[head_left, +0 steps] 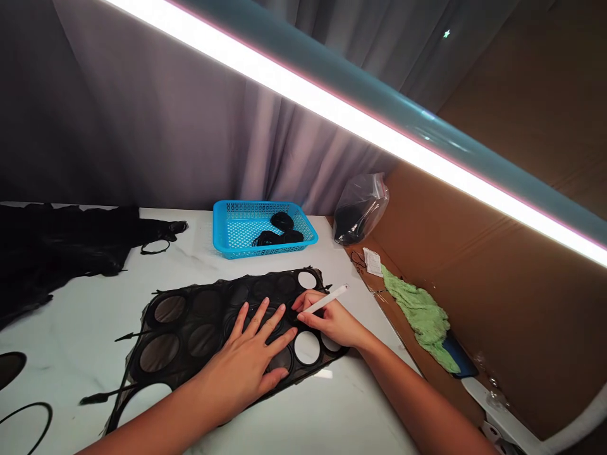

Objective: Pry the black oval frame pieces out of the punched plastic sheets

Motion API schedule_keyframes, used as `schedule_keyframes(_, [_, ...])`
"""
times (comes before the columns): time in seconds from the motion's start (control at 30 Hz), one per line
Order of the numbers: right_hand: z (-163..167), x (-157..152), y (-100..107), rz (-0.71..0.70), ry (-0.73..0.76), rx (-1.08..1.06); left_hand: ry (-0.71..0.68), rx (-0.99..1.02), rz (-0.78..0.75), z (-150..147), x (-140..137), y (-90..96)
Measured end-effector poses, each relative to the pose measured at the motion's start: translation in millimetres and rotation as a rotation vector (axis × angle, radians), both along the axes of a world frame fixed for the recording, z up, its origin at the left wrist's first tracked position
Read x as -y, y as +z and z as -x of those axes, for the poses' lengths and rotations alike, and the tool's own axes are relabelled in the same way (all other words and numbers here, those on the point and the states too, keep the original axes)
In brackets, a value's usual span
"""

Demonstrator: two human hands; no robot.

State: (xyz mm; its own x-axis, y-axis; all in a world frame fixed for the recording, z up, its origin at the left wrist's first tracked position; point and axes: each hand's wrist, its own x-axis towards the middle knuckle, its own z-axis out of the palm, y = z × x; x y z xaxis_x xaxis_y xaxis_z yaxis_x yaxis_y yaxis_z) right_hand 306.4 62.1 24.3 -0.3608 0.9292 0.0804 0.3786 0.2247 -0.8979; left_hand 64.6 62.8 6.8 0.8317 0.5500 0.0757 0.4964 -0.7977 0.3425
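Observation:
A black sheet (208, 302) with rows of round rings lies flat on the white table; some of its circles show white, others dark or sheer. My left hand (251, 351) rests spread on its middle, palm down, fingers apart. Just to the right, my right hand (327, 316) is closed around a slim white pen-like tool (327, 299), held slanted. The tool's lower tip is hidden by my fingers, close to the sheet's right part. Below that hand, a white circle (307, 347) shows inside a black ring. Dark cords with tassel-like ends stick out from the sheet's left edge.
A blue basket (225, 254) with black cord bundles stands behind the sheet. Black material (61, 253) covers the table's left. At right are a clear plastic bag (363, 205) with dark contents and a green cloth (420, 313). A bright tube lamp (341, 114) hangs across the view.

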Motion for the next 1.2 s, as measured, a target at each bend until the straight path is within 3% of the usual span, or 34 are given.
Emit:
schedule_keyframes(0.67, [0,-1,1,-0.136,0.056,0.153,0.005,0.019,-0.034,1,1,-3.0])
schedule_keyframes(0.83, [15,13,-4,-0.283,0.046,0.334,0.009,-0.027,-0.017,0,2,-0.2])
schedule_keyframes(0.93, [18,15,-12,-0.393,-0.058,0.428,0.037,-0.032,-0.010,0,3,0.2])
schedule_keyframes(1.1, [-21,-18,-9,-0.380,-0.511,0.383,0.044,-0.047,-0.006,3,6,1.9])
schedule_keyframes(1.2, [-33,-40,-2,-0.397,-0.546,0.402,0.029,-0.037,-0.003,4,1,5.1])
